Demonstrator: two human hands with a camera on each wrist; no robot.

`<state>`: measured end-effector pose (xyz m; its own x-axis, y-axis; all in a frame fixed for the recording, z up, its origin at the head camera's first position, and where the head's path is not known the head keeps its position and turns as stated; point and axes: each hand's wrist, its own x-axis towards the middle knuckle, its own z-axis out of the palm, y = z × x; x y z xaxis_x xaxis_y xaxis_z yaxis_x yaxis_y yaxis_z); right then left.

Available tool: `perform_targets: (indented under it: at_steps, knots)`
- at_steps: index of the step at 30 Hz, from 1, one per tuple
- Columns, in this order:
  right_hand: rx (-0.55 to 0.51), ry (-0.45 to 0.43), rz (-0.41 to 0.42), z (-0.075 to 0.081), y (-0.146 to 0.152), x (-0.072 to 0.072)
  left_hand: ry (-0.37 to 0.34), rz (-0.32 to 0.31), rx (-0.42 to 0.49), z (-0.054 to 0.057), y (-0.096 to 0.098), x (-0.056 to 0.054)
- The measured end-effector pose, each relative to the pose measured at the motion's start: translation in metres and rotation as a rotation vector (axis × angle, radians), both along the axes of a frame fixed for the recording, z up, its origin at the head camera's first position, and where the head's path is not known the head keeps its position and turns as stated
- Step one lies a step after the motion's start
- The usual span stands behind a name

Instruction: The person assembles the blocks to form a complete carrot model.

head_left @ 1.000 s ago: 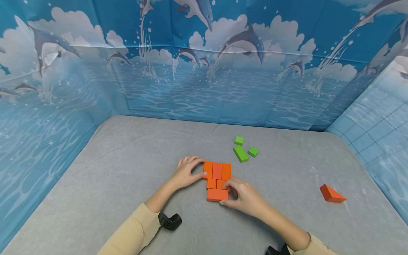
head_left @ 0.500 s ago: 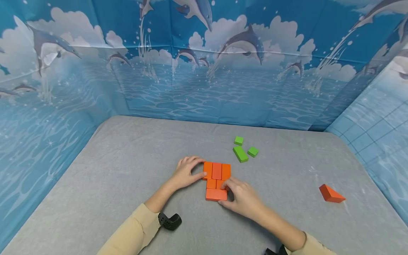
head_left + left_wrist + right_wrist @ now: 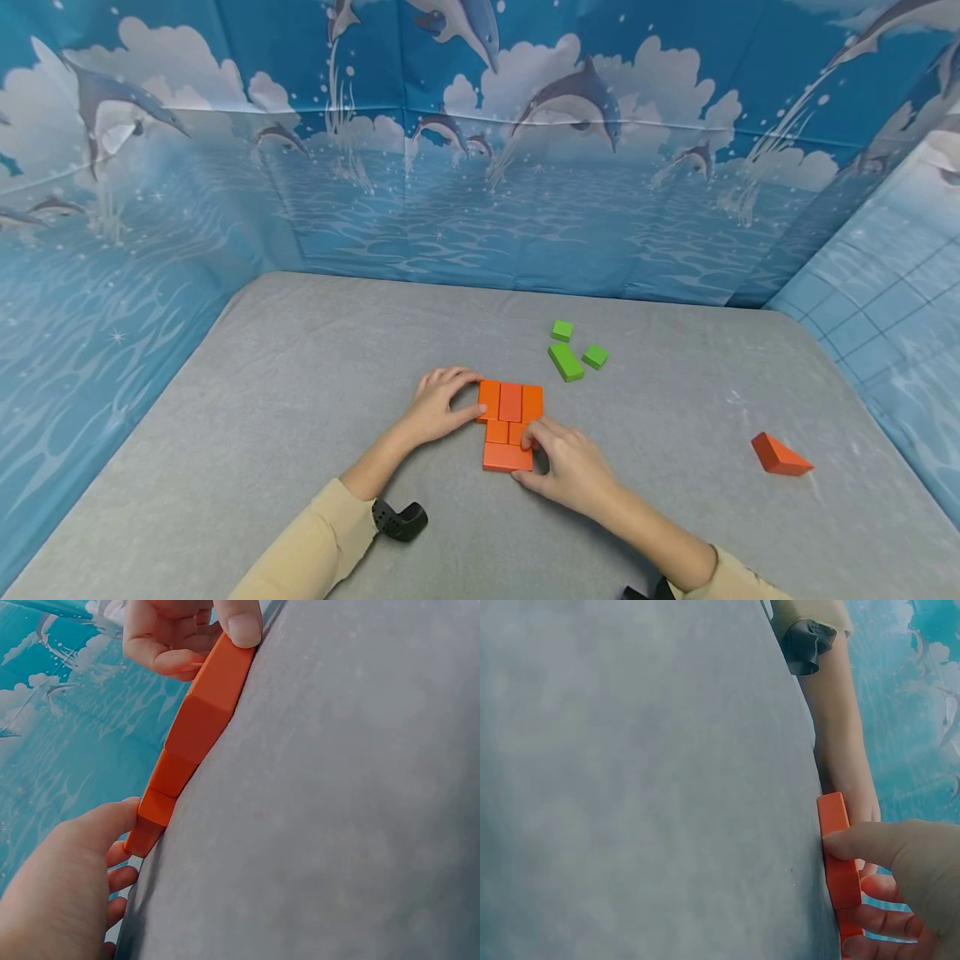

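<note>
Several orange wooden building blocks lie flat together on the grey cloth. Three upright oblong blocks form the far row, with the middle block (image 3: 511, 402) redder than its neighbours. Two small blocks sit below them, one a small square block (image 3: 497, 432). Nearest me lies a crosswise long orange block (image 3: 507, 457). My left hand (image 3: 438, 406) holds the left oblong block (image 3: 489, 401), thumb on its near left part and fingertips at its far corner. My right hand (image 3: 573, 467) grips the long block's right end, thumb on its near face (image 3: 840, 859), index finger beside the right small block.
Beyond the orange blocks lie a green oblong block (image 3: 566, 362) and two small green blocks, one a green cube (image 3: 596, 357). An orange triangular block (image 3: 782, 456) lies far right. A dolphin-print curtain (image 3: 450, 208) surrounds the grey table (image 3: 322, 350).
My right hand has moved slightly left, sliding the long near block and small blocks a little left. My left hand stays at the left oblong block.
</note>
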<state>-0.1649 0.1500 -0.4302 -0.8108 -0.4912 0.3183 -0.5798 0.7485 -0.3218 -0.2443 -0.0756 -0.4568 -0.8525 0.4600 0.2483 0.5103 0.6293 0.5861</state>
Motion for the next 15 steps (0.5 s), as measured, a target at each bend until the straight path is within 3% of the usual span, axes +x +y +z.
perform_targets:
  at_steps: [5, 10, 15]
  knots:
    - [-0.007, -0.007, 0.006, -0.001, 0.0, -0.001, -0.006, 0.0, 0.001, 0.0, 0.0, 0.0]
    - [-0.109, -0.062, 0.034, 0.003, 0.008, -0.005, -0.012, -0.005, 0.002, 0.001, 0.0, 0.0]
    - [-0.23, -0.087, -0.06, 0.022, 0.038, -0.01, -0.014, -0.009, 0.003, -0.001, -0.001, -0.001]
